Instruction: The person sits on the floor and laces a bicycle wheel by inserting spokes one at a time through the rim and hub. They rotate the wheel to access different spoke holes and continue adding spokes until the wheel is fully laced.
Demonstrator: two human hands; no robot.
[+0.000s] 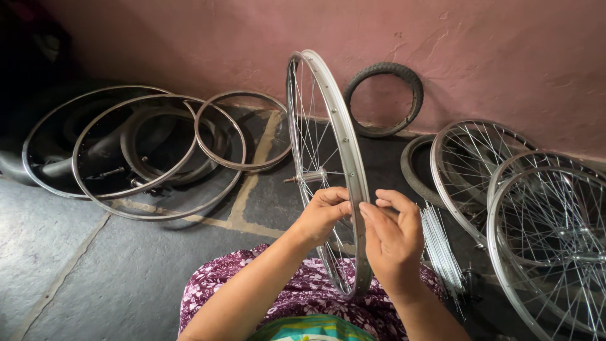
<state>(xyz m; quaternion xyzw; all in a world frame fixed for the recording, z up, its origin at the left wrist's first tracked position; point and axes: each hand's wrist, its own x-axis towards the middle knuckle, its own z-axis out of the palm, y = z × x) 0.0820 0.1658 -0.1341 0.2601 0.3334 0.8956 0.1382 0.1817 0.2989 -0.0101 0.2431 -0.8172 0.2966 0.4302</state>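
A silver spoked bicycle wheel (334, 126) stands upright on my lap, its rim edge facing me and its hub axle (303, 178) sticking out to the left. My left hand (322, 213) pinches at the rim from the left side, fingers closed on a spoke or nipple near the rim. My right hand (392, 235) is at the rim's right side, fingers curled with the fingertips touching the rim beside the left hand. What exactly is between the fingertips is too small to tell.
A bundle of loose spokes (439, 249) lies by my right knee. Spoked wheels (549, 233) lie stacked on the right. Bare rims (158, 158) and black inner tubes lie at left. A small black tyre (384, 100) leans on the pink wall.
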